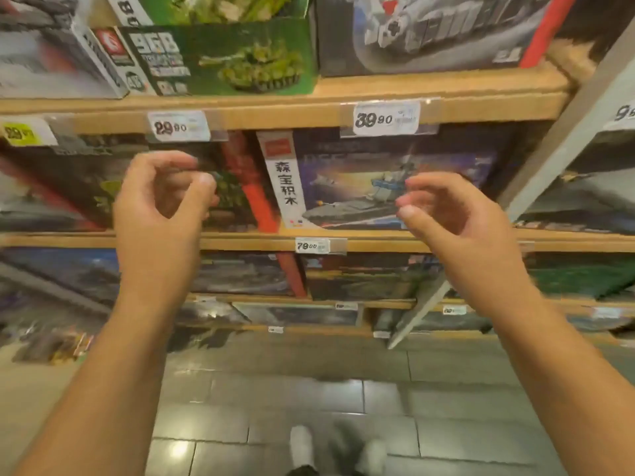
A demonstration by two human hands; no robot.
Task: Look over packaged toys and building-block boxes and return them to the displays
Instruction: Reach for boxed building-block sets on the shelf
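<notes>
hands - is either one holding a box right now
No, the left hand and right hand hang empty with loosely curled fingers before the warship box.

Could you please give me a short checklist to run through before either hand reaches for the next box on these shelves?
1. Left hand free: ok, fingers loosely curled, nothing held.
2. Right hand free: ok, fingers loosely curled, nothing held.
3. Warship box seated on its shelf: ok, it stands upright behind the 79.00 price tag.
4. Green tank box seated on the upper shelf: ok, it rests above the 29.90 price tag.
5. Grip contact with any box: cannot tell for certain; both hands appear to hang in front of the shelves.
6. Box labels readable for checking: not ok, the frame is blurred.
</notes>
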